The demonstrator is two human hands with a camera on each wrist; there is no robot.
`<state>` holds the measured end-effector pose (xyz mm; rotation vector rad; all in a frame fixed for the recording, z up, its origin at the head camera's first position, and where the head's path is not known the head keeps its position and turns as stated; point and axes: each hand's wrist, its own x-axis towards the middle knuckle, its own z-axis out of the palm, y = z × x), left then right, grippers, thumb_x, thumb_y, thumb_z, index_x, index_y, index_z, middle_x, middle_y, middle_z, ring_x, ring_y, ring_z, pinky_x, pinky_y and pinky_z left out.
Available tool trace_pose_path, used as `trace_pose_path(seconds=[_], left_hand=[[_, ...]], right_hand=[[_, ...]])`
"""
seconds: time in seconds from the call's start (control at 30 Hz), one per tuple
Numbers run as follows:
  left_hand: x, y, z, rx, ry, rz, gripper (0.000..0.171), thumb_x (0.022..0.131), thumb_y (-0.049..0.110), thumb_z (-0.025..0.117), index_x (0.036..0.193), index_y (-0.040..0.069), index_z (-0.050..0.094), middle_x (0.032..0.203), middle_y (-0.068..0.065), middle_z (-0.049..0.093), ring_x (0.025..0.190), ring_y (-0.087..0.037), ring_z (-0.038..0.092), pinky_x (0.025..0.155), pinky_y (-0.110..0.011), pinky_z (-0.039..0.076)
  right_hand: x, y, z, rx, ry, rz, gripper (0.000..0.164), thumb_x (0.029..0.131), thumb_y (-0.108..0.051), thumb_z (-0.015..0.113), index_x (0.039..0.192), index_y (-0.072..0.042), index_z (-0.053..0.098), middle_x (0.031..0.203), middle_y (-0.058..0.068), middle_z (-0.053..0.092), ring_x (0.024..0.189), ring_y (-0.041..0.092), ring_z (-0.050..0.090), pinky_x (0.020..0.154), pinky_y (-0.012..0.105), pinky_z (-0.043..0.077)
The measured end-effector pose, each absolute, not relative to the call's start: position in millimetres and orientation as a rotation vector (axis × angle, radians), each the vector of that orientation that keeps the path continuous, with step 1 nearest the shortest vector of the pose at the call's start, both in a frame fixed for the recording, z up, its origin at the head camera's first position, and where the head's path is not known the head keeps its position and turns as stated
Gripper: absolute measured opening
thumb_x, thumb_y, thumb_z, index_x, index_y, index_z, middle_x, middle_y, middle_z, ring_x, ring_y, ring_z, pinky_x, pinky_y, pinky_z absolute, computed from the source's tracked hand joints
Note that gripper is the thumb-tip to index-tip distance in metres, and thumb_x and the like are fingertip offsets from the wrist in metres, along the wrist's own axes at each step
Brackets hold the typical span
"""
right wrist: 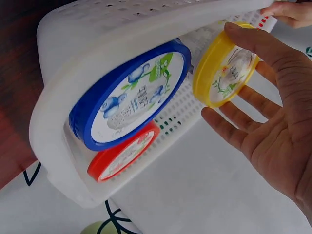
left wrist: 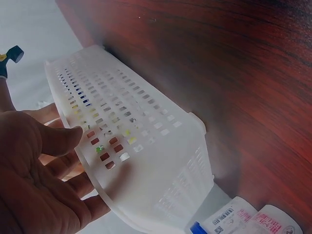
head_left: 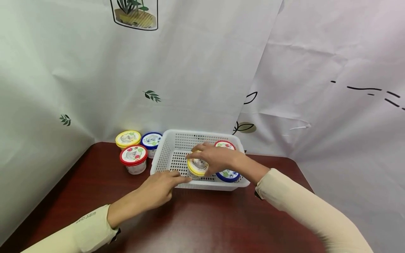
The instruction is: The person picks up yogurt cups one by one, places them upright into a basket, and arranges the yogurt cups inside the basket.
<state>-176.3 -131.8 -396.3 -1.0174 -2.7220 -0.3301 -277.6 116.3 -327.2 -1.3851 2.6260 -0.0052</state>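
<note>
A white plastic basket (head_left: 205, 185) with perforated walls stands at the back of the table. My right hand (head_left: 218, 158) reaches over it and grips a yellow-lidded tub (head_left: 197, 168), thumb on one side of the lid and fingers on the other. The tub is inside the basket near the front wall. To its right in the basket are a blue-lidded tub (right wrist: 139, 97) and a red-lidded tub (right wrist: 124, 152), partly covered by my right hand and wrist in the head view. My left hand (head_left: 156, 189) holds the basket's front rim, thumb outside the wall (left wrist: 131, 165), fingers behind the rim.
Left of the basket, on the dark red table (head_left: 202, 218), stand a second yellow-lidded tub (head_left: 128, 138), a second blue-lidded tub (head_left: 152, 140) and a second red-lidded tub (head_left: 134, 155), close together. A pale printed curtain (head_left: 196, 70) hangs right behind the basket.
</note>
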Motion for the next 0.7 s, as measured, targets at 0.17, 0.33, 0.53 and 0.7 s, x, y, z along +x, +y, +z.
trace_pose_path(seconds=[0.17,0.33,0.53,0.7], left_hand=[[-175.8,-133.8,-396.9,-1.018,-2.713,-0.338,0.068,0.083,-0.011,0.07,0.139,0.025,0.081,0.116,-0.003,0.081,0.096,-0.026,0.077,0.073,-0.041,0.061],[-176.1,-133.0,-397.5,-1.015,-2.721,-0.348,0.068,0.083,-0.011,0.071,0.14,0.025,0.081,0.116,-0.004,0.081,0.096,-0.026,0.077,0.071,-0.039,0.06],[-175.1,-133.4,-397.9,-1.007,-2.735,-0.359,0.067,0.085,-0.01,0.072,0.141,0.026,0.08,0.119,-0.004,0.081,0.1,-0.027,0.077,0.076,-0.042,0.062],[-175.3,-133.5,-398.7,-1.003,-2.728,-0.366,0.067,0.086,-0.01,0.071,0.141,0.027,0.08,0.118,-0.003,0.081,0.097,-0.026,0.076,0.073,-0.039,0.06]], right_hand=[[-277.9,112.2,-331.5,-1.35,2.615,0.061,0.093,0.085,-0.021,0.098,0.168,-0.031,0.055,0.168,0.007,0.056,0.152,0.036,0.054,0.115,0.048,0.059],[-279.2,110.8,-334.8,-1.304,2.596,0.039,0.097,0.085,-0.023,0.099,0.169,-0.03,0.053,0.169,0.007,0.056,0.151,0.033,0.056,0.115,0.05,0.059],[-280.4,108.3,-334.7,-1.31,2.525,0.015,0.095,0.083,-0.016,0.099,0.167,-0.027,0.056,0.168,0.008,0.056,0.15,0.03,0.055,0.125,0.051,0.049],[-281.7,106.9,-331.7,-1.308,2.484,0.059,0.089,0.083,-0.015,0.099,0.163,-0.023,0.061,0.168,0.009,0.056,0.153,0.032,0.053,0.125,0.051,0.049]])
